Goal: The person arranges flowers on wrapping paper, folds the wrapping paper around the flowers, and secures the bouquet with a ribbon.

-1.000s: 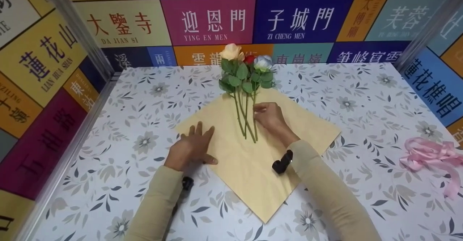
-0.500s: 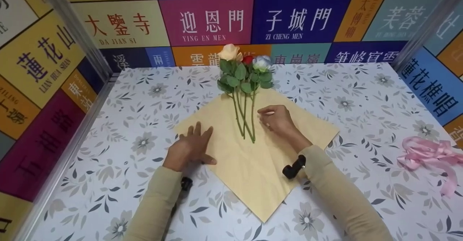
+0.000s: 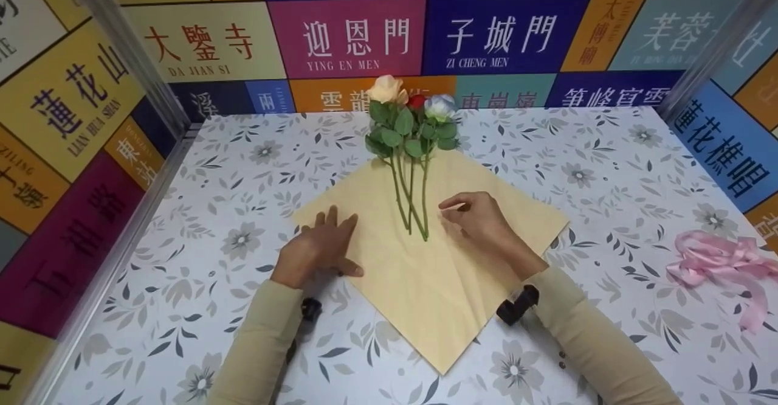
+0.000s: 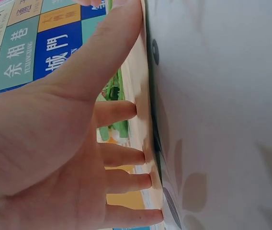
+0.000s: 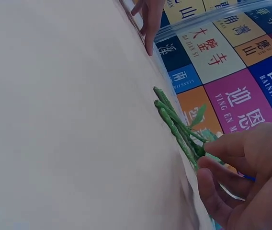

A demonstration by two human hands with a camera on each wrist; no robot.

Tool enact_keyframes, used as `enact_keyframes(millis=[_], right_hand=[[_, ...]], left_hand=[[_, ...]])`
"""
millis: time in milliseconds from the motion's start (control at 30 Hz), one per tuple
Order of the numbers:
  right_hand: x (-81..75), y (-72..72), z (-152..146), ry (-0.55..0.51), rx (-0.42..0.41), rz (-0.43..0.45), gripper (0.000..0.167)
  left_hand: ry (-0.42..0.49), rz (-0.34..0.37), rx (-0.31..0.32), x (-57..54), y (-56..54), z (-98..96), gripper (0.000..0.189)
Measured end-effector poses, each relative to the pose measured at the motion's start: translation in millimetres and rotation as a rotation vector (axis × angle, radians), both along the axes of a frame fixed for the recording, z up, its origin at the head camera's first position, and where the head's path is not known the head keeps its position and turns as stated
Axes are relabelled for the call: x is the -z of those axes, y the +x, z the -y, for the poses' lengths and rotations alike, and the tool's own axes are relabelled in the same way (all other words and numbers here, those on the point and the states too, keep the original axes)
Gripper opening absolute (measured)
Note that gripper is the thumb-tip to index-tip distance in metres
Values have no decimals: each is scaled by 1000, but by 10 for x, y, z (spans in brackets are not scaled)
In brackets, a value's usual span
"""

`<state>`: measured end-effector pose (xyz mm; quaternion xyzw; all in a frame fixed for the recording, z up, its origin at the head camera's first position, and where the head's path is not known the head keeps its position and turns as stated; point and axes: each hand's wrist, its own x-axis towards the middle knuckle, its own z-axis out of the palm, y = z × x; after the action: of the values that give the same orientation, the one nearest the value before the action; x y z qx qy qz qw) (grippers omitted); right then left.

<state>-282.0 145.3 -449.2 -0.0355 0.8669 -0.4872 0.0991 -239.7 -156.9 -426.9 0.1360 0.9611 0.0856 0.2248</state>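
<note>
Cream (image 3: 387, 90), red (image 3: 416, 101) and pale blue (image 3: 440, 107) roses lie together near the table's far edge. Their green stems (image 3: 399, 193) cross over a square of tan wrapping paper (image 3: 419, 298). My left hand (image 3: 317, 245) rests with fingers spread on the paper's left side; in the left wrist view its fingertips (image 4: 133, 180) touch the paper. Just right of the stems, and apart from them in the head view, my right hand (image 3: 483, 225) hovers over the paper. Its fingers are loosely bent, and the right wrist view shows nothing held between thumb and fingers.
A loose heap of pink ribbon (image 3: 723, 256) lies on the table's right side. The tabletop (image 3: 182, 283) has a grey flower pattern. Panels with printed signs (image 3: 346, 34) stand behind and at both sides. A dark camera band (image 3: 518, 304) sits on the right wrist.
My right hand has moved away from the rightmost stem, drawing right and toward me. The roses and paper lie much as before, and my left hand has stayed in place.
</note>
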Motion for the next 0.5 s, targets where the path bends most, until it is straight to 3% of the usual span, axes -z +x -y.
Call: enact_keyframes(millis=[100,233,367,500], right_hand=[[2,90,-45,69,-59,-92,21],[-1,216,-147,152,-205,-224,22],[-28,346,-286,240,-373,-297,30],[-67,485,-412,341,-487,-381,36]], left_hand=[[20,0,-3,0,-5,5,107],[12,-32,26,24,24,24,101],[22,-76,54,50,102,39,90],[76,-116,103,24,208,3,75]])
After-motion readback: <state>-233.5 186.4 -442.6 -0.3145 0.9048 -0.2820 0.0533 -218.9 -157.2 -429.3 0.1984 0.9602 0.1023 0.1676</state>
